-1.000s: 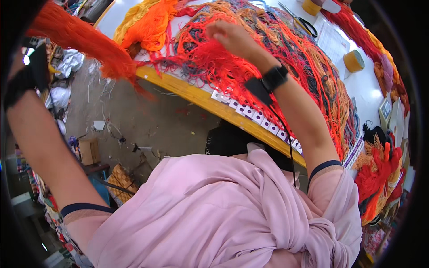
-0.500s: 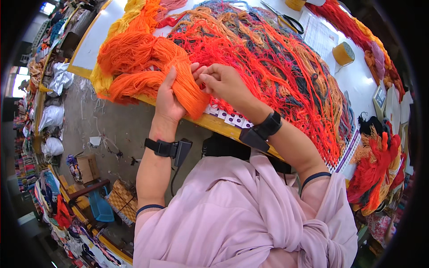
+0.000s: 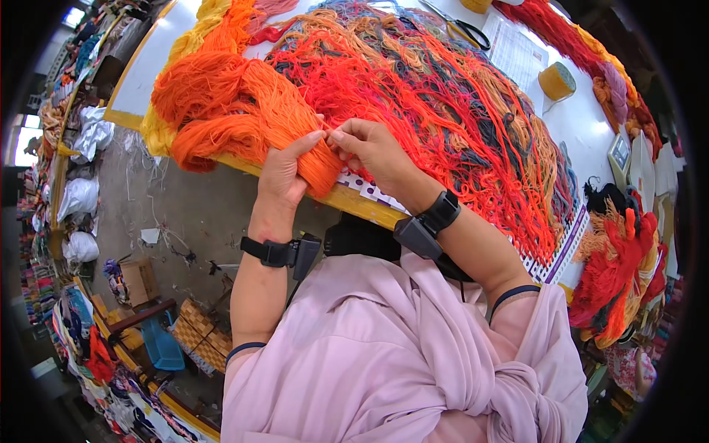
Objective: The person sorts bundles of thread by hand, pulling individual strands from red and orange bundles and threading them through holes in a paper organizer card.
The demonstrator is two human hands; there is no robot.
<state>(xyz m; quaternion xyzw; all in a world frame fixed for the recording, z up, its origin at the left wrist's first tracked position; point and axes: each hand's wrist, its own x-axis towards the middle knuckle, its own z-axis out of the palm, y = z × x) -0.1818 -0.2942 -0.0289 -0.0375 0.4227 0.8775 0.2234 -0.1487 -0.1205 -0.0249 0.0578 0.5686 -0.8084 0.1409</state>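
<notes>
A thick hank of orange yarn [image 3: 244,96] lies bunched at the table's front edge, its near end hanging toward me. My left hand [image 3: 283,176] is closed around that end, thumb on top and the other fingers partly hidden behind the yarn. Close beside it, my right hand [image 3: 375,151] pinches with thumb and forefinger near the left thumb tip. Whatever lies in this pinch is too small to make out. Beneath and beyond my right hand spreads a wide heap of loose red, tan and dark threads [image 3: 443,125].
Scissors [image 3: 467,31] with black handles lie at the far side near printed paper [image 3: 513,55]. A yellow thread spool [image 3: 556,81] stands to the right. White punched cards [image 3: 565,247] line the table's front edge. Mixed yarn bundles [image 3: 617,273] hang at the right.
My left thumb has swung right and now almost meets my right fingertips. My right hand keeps its pinch. The whole view has shifted slightly.
</notes>
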